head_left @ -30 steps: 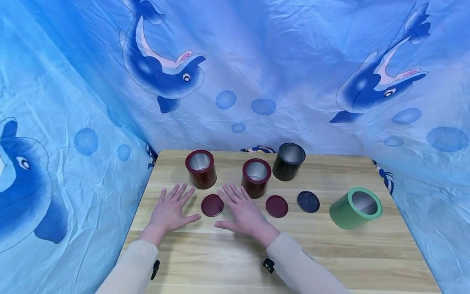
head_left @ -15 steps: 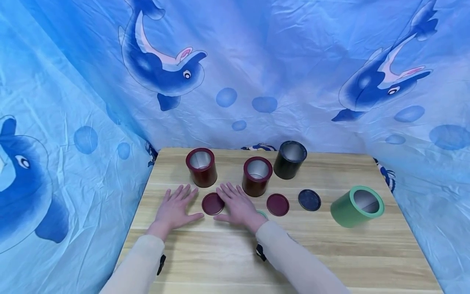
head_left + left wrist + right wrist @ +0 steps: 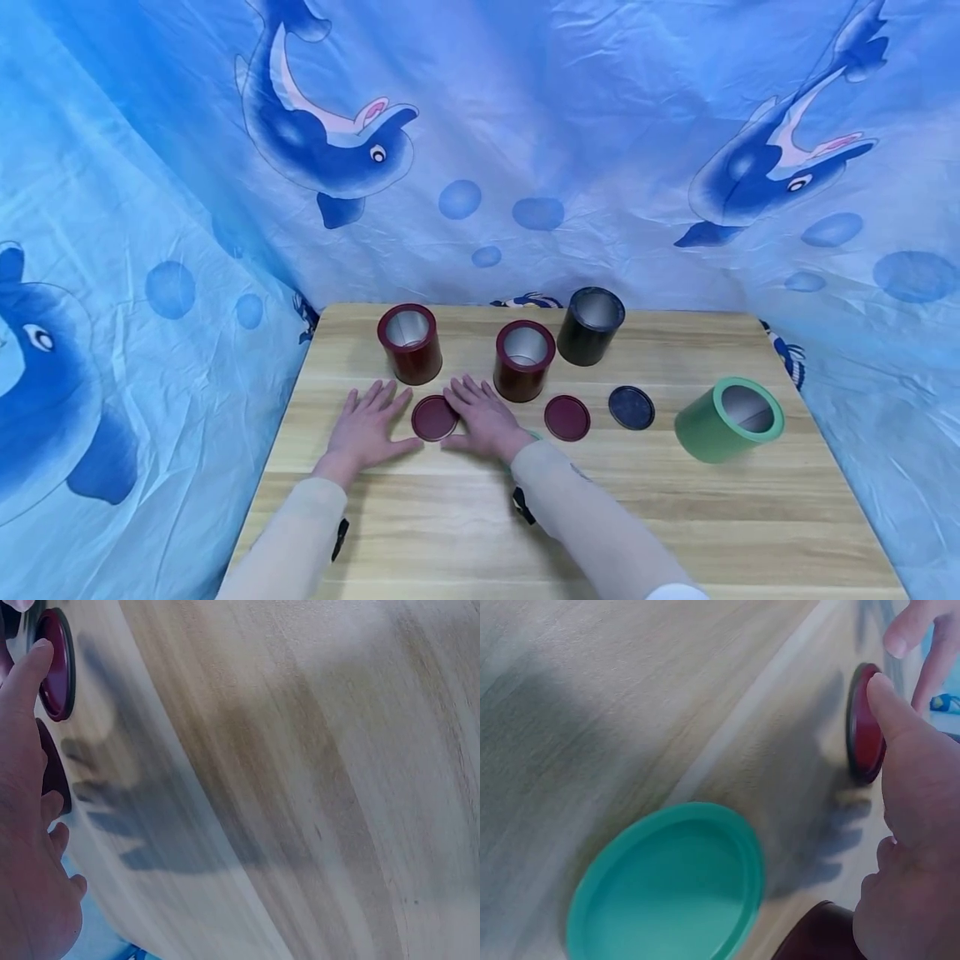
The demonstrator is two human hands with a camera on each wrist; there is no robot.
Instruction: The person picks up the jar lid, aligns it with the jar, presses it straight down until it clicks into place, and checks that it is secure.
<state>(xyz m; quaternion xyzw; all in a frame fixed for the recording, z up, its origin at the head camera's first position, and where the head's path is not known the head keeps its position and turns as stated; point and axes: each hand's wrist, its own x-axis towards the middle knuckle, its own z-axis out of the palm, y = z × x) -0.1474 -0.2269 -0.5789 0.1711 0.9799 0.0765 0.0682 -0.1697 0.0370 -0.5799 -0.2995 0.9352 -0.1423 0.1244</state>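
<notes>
My left hand [image 3: 366, 427] is spread just left of a dark red lid [image 3: 434, 417], palm down, with its thumb pointing toward the lid. On the lid's other side is my right hand [image 3: 483, 421], fingers straight, its fingertips overlapping the lid's right edge in the head view. Neither hand grips anything. A green lid [image 3: 671, 892] lies under the right wrist, mostly hidden by the sleeve in the head view. Behind the hands stand two dark red cans without lids, one red can [image 3: 411, 344] on the left and another red can [image 3: 522, 362] nearer the middle.
A black open can [image 3: 590, 327] stands at the back. To the right of the hands lie a second red lid [image 3: 567, 417] and a black lid [image 3: 631, 407]. A green can [image 3: 727, 419] stands at the right of the wooden table [image 3: 675, 517]. A dolphin-printed curtain [image 3: 600, 150] surrounds the table.
My left hand has moved slightly right toward the red lid. The right hand has lowered and its forearm swung left, baring a bit of the green lid's edge. The cans and lids stay put.
</notes>
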